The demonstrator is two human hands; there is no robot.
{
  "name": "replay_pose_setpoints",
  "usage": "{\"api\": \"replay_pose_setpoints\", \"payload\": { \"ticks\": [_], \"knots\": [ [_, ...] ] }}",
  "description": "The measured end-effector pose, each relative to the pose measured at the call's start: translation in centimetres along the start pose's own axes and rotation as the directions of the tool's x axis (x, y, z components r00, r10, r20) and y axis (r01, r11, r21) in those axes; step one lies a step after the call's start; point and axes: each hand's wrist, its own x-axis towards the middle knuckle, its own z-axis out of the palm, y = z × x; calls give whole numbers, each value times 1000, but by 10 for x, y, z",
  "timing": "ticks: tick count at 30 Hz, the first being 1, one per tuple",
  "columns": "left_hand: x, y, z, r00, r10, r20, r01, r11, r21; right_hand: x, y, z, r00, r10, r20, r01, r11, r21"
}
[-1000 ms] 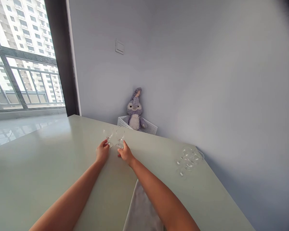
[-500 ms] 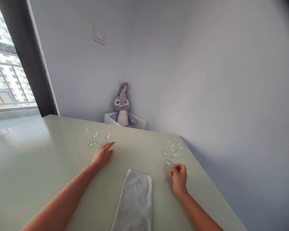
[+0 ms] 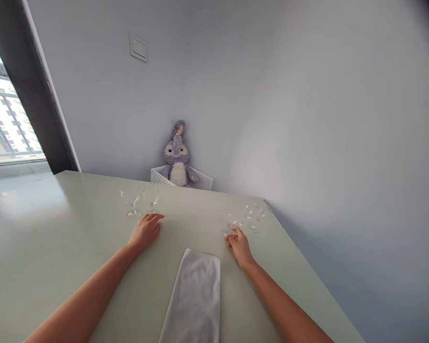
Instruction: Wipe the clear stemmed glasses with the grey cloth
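Note:
My left hand (image 3: pixel 145 232) rests palm down on the table with its fingers stretched out, just in front of two clear stemmed glasses. One glass (image 3: pixel 151 194) stands directly beyond its fingertips, and the other glass (image 3: pixel 130 195) is farther left. My right hand (image 3: pixel 239 244) has its fingers closed around the lower part of a clear stemmed glass (image 3: pixel 231 221); the hand partly covers this glass. Several more clear glasses (image 3: pixel 253 227) stand close together behind and to the right of that hand. Their outlines overlap and are faint.
A folded light grey cloth (image 3: pixel 196 295) lies between my forearms on the pale green table (image 3: pixel 75 247). Behind the table's far edge, a purple plush toy (image 3: pixel 178 162) sits in a white perforated basket (image 3: pixel 205 182). Walls meet behind it.
My right hand has moved left and forward, with a glass now at its fingers to the left of the group. My left hand has barely moved. The camera view has shifted slightly right.

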Motion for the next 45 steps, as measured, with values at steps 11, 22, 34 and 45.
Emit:
{"api": "replay_pose_setpoints", "payload": {
  "ticks": [11, 22, 34, 45],
  "knots": [
    [13, 103, 29, 886, -222, 407, 447, 642, -623, 55, -2, -20, 959, 124, -255, -76, 979, 188],
    [25, 132, 60, 851, -298, 433, 521, 595, -613, 51, -10, 49, 987, 152, -56, -143, 979, 145],
    [-11, 23, -16, 752, -645, 134, 561, 521, -643, 2, -29, 145, 917, 70, 392, -22, 992, -128],
    [-14, -18, -24, 675, -736, -60, 496, 512, -701, -29, -37, 247, 780, -50, 624, 219, 956, -197]
  ]
}}
